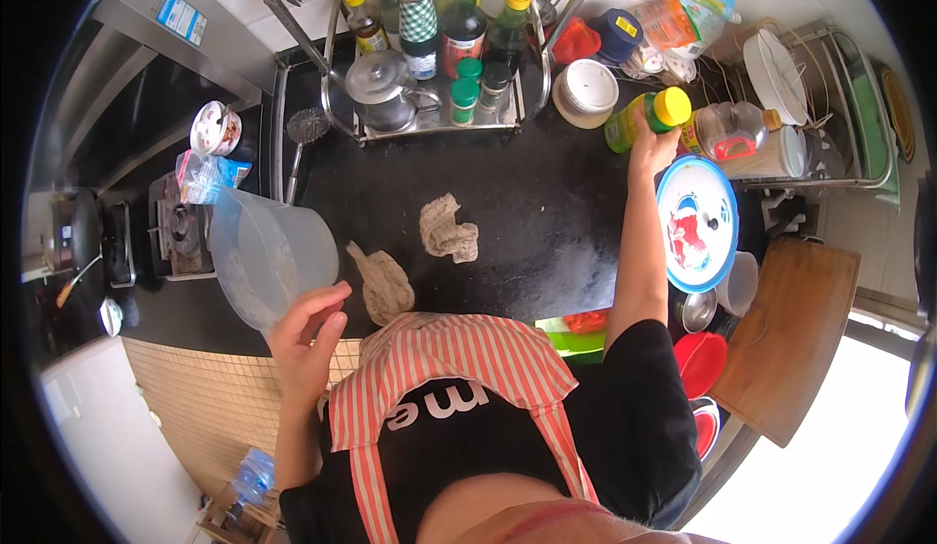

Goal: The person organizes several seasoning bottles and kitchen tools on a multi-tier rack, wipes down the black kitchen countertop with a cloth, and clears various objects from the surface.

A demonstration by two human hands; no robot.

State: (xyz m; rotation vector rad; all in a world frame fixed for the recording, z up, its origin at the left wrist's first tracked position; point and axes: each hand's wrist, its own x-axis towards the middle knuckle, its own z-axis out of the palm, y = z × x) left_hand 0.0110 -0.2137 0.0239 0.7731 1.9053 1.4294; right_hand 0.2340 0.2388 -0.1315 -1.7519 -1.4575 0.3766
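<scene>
My right hand (654,141) is closed around a green bottle with a yellow cap (671,107) at the counter's back right, beside a large clear bottle with an orange cap (732,130). On the left, my left hand (311,332) is raised with its fingers apart, just in front of a translucent plastic tub (274,258); whether a fingertip touches its rim cannot be told. Two crumpled beige cloths lie on the black counter, one (448,229) near the middle and another (384,286) close to the striped apron.
A metal rack (439,128) at the back holds sauce bottles, spice jars and a metal pot. To the right are a round blue-rimmed lid (697,222), red bowls (700,365) and a wooden cutting board (794,339). A wire skimmer (309,127) and a gas stove (179,229) are at left.
</scene>
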